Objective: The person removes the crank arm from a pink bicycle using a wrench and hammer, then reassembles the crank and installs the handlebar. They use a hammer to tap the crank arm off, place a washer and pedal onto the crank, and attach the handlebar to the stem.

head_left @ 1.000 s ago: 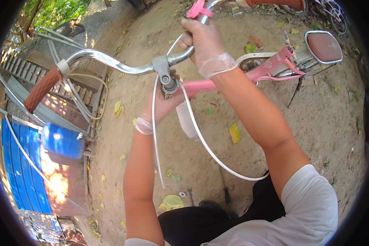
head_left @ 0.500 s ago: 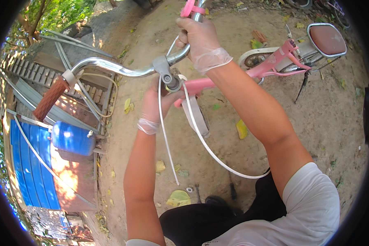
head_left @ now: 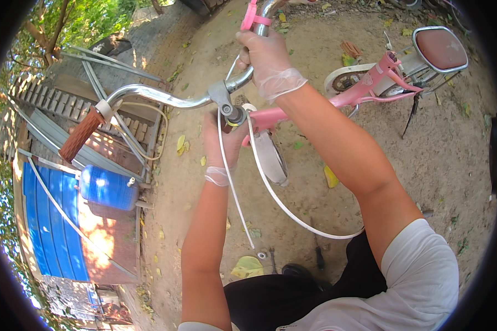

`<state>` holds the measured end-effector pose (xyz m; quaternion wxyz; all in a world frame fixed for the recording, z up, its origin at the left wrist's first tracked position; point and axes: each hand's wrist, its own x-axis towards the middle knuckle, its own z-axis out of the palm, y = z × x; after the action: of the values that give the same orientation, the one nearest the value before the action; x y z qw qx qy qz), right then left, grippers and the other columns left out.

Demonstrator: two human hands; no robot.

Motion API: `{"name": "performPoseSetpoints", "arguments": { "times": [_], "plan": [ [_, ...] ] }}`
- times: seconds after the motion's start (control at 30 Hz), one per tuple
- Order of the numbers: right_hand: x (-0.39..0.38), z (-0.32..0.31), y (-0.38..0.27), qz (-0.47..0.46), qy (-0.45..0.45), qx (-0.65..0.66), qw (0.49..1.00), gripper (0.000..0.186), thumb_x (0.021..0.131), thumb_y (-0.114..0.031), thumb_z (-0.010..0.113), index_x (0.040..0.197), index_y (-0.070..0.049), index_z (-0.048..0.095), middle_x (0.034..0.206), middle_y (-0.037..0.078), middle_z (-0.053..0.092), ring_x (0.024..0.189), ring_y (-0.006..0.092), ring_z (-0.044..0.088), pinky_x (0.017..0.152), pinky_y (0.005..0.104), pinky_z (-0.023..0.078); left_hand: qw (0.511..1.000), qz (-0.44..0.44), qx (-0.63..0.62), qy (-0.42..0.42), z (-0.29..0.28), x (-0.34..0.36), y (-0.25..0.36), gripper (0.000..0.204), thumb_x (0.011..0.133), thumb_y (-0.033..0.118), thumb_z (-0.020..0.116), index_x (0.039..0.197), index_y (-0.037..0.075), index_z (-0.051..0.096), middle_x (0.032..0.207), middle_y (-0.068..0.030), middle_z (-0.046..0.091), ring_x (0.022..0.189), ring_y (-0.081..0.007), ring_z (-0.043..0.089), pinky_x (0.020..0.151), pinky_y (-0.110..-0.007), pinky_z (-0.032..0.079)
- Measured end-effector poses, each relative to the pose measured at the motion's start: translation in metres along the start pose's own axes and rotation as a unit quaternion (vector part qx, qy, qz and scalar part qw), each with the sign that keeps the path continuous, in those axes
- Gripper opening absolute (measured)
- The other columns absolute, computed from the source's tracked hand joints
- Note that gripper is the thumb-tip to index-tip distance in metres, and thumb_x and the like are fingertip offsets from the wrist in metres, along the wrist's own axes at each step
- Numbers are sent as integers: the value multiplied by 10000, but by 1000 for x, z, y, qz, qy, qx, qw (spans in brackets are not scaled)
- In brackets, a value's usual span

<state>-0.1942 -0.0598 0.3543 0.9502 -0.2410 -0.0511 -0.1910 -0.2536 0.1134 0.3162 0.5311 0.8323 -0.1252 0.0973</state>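
A small pink bicycle (head_left: 268, 116) with a curved chrome handlebar (head_left: 160, 97) is in front of me. My right hand (head_left: 266, 58), in a clear thin glove, is closed round the handlebar's right side, just below a pink clamp-like fitting (head_left: 254, 20). Under the grey stem (head_left: 221, 95), my gloved left hand (head_left: 220, 144) wraps the head-tube area; its fingertips are partly hidden. A thin white cable (head_left: 234, 190) dangles with a loose end past the left wrist. A thicker white cable (head_left: 284, 212) loops down toward my legs. The handlebar's left end bears a brown textured grip (head_left: 83, 132).
A grey front mudguard (head_left: 271, 159) sits below the frame, and a brown cushioned rear seat (head_left: 439, 49) at far right. On the dirt lie leaves, a small metal ring (head_left: 262, 255) and a dark-handled tool (head_left: 320, 258). A blue tank (head_left: 109, 187) and metal bars (head_left: 88, 77) are at left.
The view has shifted slightly, so the left side's things appear farther right. The brown grip and my left hand appear a little farther right too. Both hands keep their hold.
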Motion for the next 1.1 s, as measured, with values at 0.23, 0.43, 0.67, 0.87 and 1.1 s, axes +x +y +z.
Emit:
{"name": "performPoseSetpoints", "arguments": {
  "times": [0.23,0.43,0.67,0.87,1.1],
  "plan": [
    [0,0,1,-1,-2,0,1000,154,825,-71,643,908,-20,524,660,29,475,455,149,452,414,327,411,992,5,119,-32,-7,0,-3,472,762,116,808,1132,-16,546,1031,-71,629,958,-143,620,852,-309,523],
    [0,0,2,0,-1,3,1000,163,825,-68,645,929,-19,529,681,36,483,461,150,456,414,327,409,988,49,-106,-97,-5,-1,-5,519,699,192,866,1071,0,560,924,-33,625,759,-102,539,689,-281,481],
    [0,0,2,6,0,3,1000,157,817,-71,648,910,-21,533,687,35,480,453,152,457,411,331,418,994,-35,101,-3,-3,-1,-2,576,728,42,827,1210,-17,518,1070,-86,649,951,-170,634,836,-303,538],
    [0,0,2,12,5,0,1000,118,836,-37,632,871,-37,519,632,18,453,441,129,419,418,321,384,997,30,11,-75,-6,2,-1,545,718,65,833,1142,-18,500,981,-76,659,908,-163,643,815,-309,542],
    [0,-1,1,6,-10,9,1000,150,810,-60,648,879,-26,519,622,26,456,431,147,453,403,333,422,993,56,-64,-87,-2,0,2,474,729,99,821,1106,-19,559,964,-71,651,906,-172,648,831,-331,541]
  ]
}}
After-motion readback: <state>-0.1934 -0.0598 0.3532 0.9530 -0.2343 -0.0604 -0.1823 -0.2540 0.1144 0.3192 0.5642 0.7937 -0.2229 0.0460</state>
